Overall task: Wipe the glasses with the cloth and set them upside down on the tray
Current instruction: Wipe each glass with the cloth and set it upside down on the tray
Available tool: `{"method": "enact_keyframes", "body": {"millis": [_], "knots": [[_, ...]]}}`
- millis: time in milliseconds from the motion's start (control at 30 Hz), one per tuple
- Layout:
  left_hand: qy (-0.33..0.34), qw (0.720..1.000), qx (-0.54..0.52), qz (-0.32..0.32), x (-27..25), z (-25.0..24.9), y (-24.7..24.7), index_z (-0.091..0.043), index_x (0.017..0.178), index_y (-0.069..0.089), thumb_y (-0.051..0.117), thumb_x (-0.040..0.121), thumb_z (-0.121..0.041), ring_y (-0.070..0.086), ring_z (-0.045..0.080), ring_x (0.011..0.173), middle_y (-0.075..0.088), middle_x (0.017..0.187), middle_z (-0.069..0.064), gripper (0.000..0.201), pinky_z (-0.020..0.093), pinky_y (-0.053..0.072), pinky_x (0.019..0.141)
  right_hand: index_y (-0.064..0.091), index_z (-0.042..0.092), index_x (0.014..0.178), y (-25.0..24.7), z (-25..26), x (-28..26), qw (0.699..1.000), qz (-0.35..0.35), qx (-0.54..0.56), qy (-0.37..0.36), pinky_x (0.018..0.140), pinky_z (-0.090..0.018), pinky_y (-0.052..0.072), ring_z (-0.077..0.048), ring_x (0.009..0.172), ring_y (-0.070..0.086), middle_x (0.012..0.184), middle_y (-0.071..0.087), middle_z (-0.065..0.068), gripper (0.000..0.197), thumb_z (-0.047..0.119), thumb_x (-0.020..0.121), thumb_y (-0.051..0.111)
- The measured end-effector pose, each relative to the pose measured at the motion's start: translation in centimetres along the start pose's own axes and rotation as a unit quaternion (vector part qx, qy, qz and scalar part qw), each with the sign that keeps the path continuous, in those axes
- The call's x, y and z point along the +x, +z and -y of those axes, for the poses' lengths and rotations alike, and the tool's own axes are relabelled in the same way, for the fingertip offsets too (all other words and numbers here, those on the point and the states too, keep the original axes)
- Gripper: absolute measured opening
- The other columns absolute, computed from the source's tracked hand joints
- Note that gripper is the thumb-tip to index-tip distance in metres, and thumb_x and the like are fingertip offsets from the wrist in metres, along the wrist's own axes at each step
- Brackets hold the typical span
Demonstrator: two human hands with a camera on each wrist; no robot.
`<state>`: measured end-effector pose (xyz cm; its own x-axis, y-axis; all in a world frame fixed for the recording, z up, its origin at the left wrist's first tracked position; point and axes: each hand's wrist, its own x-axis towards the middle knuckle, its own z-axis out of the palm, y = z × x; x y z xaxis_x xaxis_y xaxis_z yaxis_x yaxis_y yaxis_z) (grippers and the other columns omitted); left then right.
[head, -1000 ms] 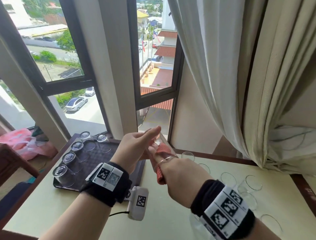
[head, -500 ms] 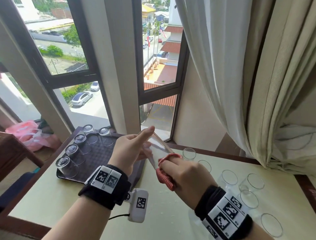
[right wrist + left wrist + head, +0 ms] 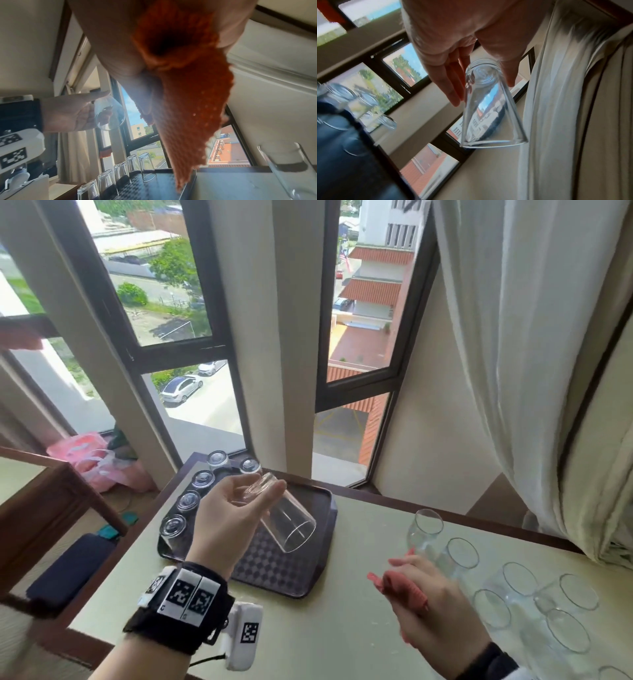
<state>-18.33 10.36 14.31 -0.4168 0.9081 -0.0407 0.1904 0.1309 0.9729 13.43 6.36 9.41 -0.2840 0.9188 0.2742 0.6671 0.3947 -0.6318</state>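
My left hand [image 3: 239,508] grips a clear glass [image 3: 286,518] by its base, tilted with the mouth down and to the right, above the dark tray [image 3: 301,577]. From the left wrist view the same glass [image 3: 486,108] hangs below my fingers [image 3: 447,83]. Several glasses [image 3: 174,529] stand upside down along the tray's left and far edge. My right hand [image 3: 421,597] holds the red cloth [image 3: 404,587] bunched over the table, right of the tray; the cloth [image 3: 188,94] hangs down in the right wrist view. Several upright glasses [image 3: 520,587] stand at the right.
The pale table [image 3: 342,628] has a dark wooden rim and stands against a window [image 3: 359,302]. A white curtain [image 3: 513,337] hangs at the right. A wooden chair [image 3: 51,508] and pink bags [image 3: 92,460] lie beyond the table's left edge.
My hands have parted: the right hand pulled the cloth out of the glass and dropped right toward the table. The left hand carried the glass left over the tray, mouth tipping down.
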Motion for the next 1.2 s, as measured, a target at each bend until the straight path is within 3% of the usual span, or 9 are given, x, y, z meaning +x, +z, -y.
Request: {"method": "enact_keyframes", "body": {"millis": [67,133,200,300,400,467,567,733,1200], "knots": [[0.011,0.999,0.036,-0.017,0.5,1.3,-1.7,-0.031,0.115,0.073,0.091,0.066,-0.066,0.077,0.008,0.087,0.080,0.100,-0.007,0.063,0.031,0.061,0.081,0.068,0.039,0.085,1.0,0.2,-0.2,0.999,-0.002,0.028,0.044,0.069,-0.034,0.062,0.002,0.091,0.069,0.126,0.058,0.020,0.015,0.052,0.089,0.071],[0.015,0.998,0.062,-0.024,1.0,2.3,-2.8,-0.032,0.115,0.072,0.092,0.066,-0.057,0.074,0.003,0.081,0.079,0.098,-0.008,0.059,0.018,0.056,0.070,0.070,0.041,0.086,2.2,0.1,-0.1,0.996,-0.006,0.043,0.077,0.069,-0.039,0.063,-0.003,0.092,0.068,0.132,0.053,0.021,0.010,0.050,0.085,0.076],[0.009,0.996,0.083,-0.024,1.7,3.5,-3.5,-0.033,0.117,0.071,0.094,0.067,-0.051,0.072,0.001,0.078,0.078,0.097,-0.009,0.058,0.016,0.054,0.068,0.072,0.042,0.090,3.2,0.3,0.1,0.994,-0.011,0.055,0.099,0.073,-0.042,0.063,-0.009,0.079,0.065,0.133,0.052,0.024,0.012,0.042,0.084,0.083],[-0.008,0.993,0.113,-0.010,3.0,5.4,-4.0,-0.034,0.116,0.070,0.098,0.065,-0.050,0.072,-0.001,0.081,0.078,0.097,-0.012,0.061,0.020,0.054,0.075,0.071,0.038,0.089,4.2,1.0,0.9,0.993,-0.023,0.060,0.101,0.064,-0.037,0.060,-0.001,0.061,0.063,0.109,0.063,0.017,0.018,0.027,0.087,0.085],[-0.005,0.981,0.191,0.019,5.3,6.8,-3.9,-0.036,0.117,0.067,0.098,0.066,-0.052,0.069,-0.002,0.088,0.072,0.103,-0.018,0.062,0.022,0.053,0.080,0.066,0.037,0.090,5.2,1.7,1.6,0.994,-0.007,0.073,0.087,0.050,-0.031,0.053,-0.009,0.049,0.063,0.082,0.061,0.009,0.032,0.009,0.089,0.082],[0.010,0.968,0.248,0.034,7.1,7.5,-3.4,-0.035,0.120,0.066,0.096,0.067,-0.054,0.068,0.006,0.097,0.070,0.108,-0.019,0.064,0.030,0.053,0.088,0.065,0.038,0.092,6.0,1.7,2.0,0.995,-0.007,0.062,0.081,0.056,-0.028,0.053,-0.005,0.056,0.063,0.083,0.061,0.011,0.039,0.003,0.086,0.081],[0.015,0.951,0.305,0.043,10.2,8.3,-2.3,-0.028,0.126,0.064,0.093,0.074,-0.048,0.067,0.014,0.105,0.071,0.115,-0.012,0.063,0.033,0.050,0.092,0.069,0.034,0.092,7.0,2.0,2.6,0.996,-0.015,0.049,0.069,0.065,-0.014,0.048,0.000,0.064,0.061,0.087,0.062,0.014,0.041,-0.004,0.081,0.081],[0.008,0.930,0.363,0.060,14.9,10.3,-0.9,-0.019,0.129,0.059,0.088,0.083,-0.041,0.066,0.024,0.117,0.069,0.127,0.002,0.058,0.037,0.050,0.100,0.067,0.036,0.095,7.7,2.5,3.3,0.995,-0.018,0.072,0.068,0.061,-0.024,0.050,0.003,0.060,0.060,0.091,0.063,0.014,0.041,-0.002,0.086,0.076],[-0.014,0.926,0.370,0.078,19.0,14.4,0.3,-0.010,0.127,0.057,0.087,0.084,-0.021,0.063,0.033,0.121,0.065,0.129,0.014,0.054,0.041,0.047,0.103,0.071,0.033,0.096,7.4,2.8,2.2,0.994,-0.046,0.053,0.089,0.067,-0.022,0.051,0.006,0.066,0.061,0.095,0.064,0.019,0.039,-0.003,0.086,0.077]]}}
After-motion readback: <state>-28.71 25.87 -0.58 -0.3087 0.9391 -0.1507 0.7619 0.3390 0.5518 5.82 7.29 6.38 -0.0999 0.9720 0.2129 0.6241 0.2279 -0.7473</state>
